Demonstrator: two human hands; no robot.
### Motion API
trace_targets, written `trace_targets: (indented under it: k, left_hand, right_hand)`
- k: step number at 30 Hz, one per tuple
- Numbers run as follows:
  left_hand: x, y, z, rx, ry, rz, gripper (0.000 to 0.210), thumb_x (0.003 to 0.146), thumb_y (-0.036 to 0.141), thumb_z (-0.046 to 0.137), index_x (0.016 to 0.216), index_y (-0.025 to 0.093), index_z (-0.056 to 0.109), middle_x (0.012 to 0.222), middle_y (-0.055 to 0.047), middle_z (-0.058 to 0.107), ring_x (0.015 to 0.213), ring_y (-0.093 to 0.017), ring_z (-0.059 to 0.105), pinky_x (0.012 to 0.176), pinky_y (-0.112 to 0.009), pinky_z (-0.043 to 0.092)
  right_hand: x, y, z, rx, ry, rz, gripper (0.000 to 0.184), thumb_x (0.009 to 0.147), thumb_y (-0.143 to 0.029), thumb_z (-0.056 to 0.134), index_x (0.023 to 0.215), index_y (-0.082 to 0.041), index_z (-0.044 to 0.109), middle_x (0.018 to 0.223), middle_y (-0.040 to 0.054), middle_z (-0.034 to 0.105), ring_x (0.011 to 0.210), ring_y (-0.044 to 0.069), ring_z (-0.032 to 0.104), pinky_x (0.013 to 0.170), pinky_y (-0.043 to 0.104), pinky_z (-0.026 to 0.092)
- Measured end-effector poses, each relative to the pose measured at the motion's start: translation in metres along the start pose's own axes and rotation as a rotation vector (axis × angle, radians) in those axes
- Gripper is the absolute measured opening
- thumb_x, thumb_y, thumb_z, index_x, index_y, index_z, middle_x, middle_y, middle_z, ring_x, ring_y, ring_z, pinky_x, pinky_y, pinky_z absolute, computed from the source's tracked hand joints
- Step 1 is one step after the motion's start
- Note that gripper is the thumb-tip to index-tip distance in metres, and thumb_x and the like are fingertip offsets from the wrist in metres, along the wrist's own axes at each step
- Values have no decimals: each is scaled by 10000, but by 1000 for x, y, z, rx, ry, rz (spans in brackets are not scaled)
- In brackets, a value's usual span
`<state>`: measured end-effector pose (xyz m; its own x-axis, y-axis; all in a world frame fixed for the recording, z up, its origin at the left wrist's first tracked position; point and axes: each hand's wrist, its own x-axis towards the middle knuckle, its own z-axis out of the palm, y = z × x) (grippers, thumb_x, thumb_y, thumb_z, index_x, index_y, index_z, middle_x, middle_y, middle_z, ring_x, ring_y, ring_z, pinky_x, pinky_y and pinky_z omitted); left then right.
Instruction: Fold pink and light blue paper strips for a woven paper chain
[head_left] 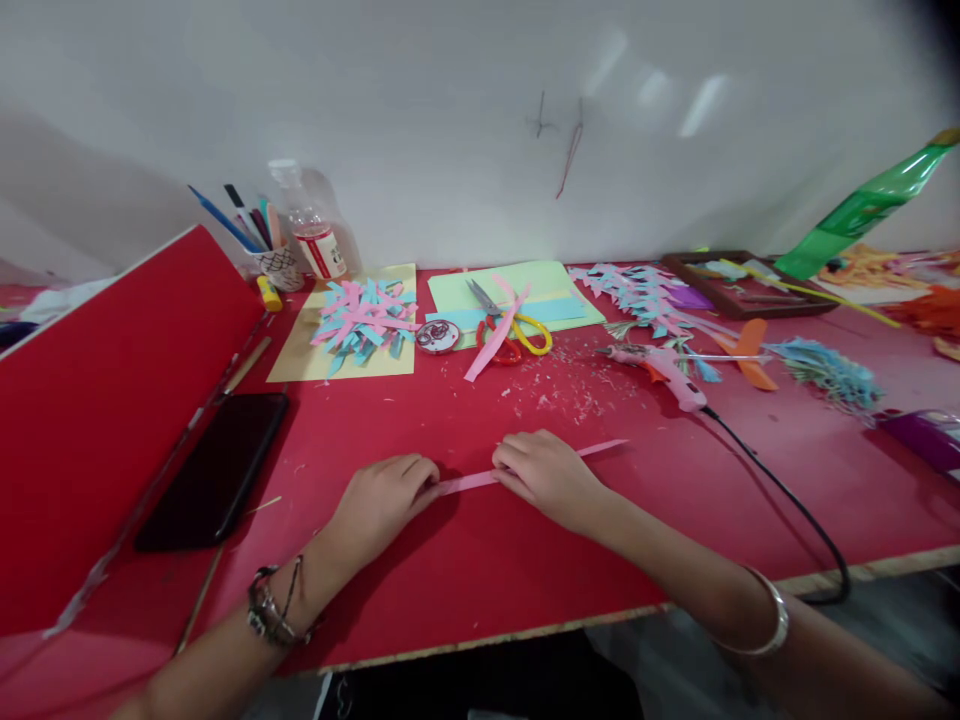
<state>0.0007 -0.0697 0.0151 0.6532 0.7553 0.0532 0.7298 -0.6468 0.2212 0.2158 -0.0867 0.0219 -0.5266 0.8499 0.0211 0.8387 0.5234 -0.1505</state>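
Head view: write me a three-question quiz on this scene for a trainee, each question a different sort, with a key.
1. Multiple choice. What are both the left hand and the right hand touching?
A) the scissors
B) a narrow pink strip
C) the glue gun

2. True or false: the black phone lies on the left hand's side of the table, with its screen dark.

3. Short answer. What colour is the bottle at the right side of the view?

Key:
1. B
2. True
3. Green
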Motion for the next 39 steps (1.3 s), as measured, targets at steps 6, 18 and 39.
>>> trace_targets:
  k: [6,18,39]
  left_hand:
    - [2,1,-1,15,-5,-42,280,821,379,358,754,168,529,694,-10,570,579,-101,508,495,-194,313]
    - [-8,-13,-3,-122,-18,57,212,817,352,379,864,204,523,788,2,537,691,-104,493,598,-194,367]
    - [-18,-7,2,-153,59,-79,232,792,374,423,760,186,557,707,1,555,634,-114,498,573,-213,361]
  right_hand:
    - [2,-1,0,-27,-8,3,175,825,-250,397,744,-154,520,734,27,552,665,124,475,577,248,252]
    - [0,-3,-2,-27,42,-35,125,805,-211,398,751,-155,496,757,28,536,685,130,449,622,257,267]
    - [16,-23,4,27,34,-108,220,847,-283,357,772,-151,516,774,25,558,719,130,480,594,243,269]
